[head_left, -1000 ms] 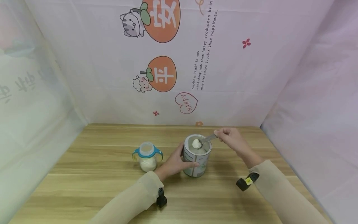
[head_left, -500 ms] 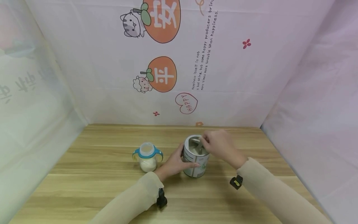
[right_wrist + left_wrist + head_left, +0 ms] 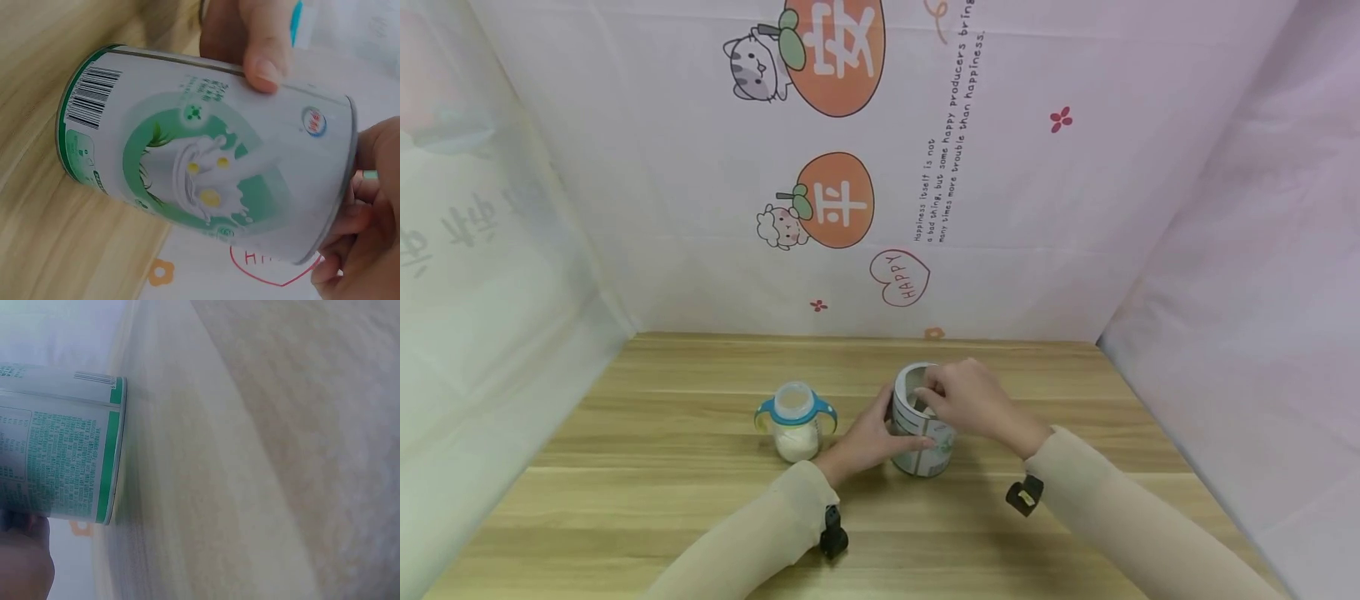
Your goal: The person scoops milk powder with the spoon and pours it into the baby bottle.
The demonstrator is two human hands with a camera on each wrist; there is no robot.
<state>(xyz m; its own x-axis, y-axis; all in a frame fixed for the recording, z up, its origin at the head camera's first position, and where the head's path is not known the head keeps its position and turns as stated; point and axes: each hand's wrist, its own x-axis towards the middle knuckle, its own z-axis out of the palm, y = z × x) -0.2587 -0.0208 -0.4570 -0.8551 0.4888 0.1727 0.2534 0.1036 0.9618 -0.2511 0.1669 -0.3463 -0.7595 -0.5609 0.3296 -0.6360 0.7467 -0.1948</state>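
An open milk powder can (image 3: 934, 454) with a white and green label stands on the wooden table. My left hand (image 3: 867, 437) grips it from the left, thumb across the front. On the right side, my right hand (image 3: 970, 397) is over the can's mouth with fingers curled round a metal spoon (image 3: 920, 405). Most of the spoon is hidden by the fingers and the can wall. In the right wrist view the curled right hand (image 3: 369, 219) is right at the rim of the can (image 3: 219, 156). The left wrist view shows the can's lower side (image 3: 62, 456).
Left of the can stands an open baby bottle (image 3: 796, 437) with a blue two-handled collar (image 3: 811, 414) and pale contents. A printed cloth backdrop (image 3: 1000, 275) rises behind the table (image 3: 700, 508), with pale cloth walls on both sides.
My right hand has moved left and down to the can's mouth. The spoon, a second ago raised with a heap of powder, now dips inside the can. My left hand stays put.
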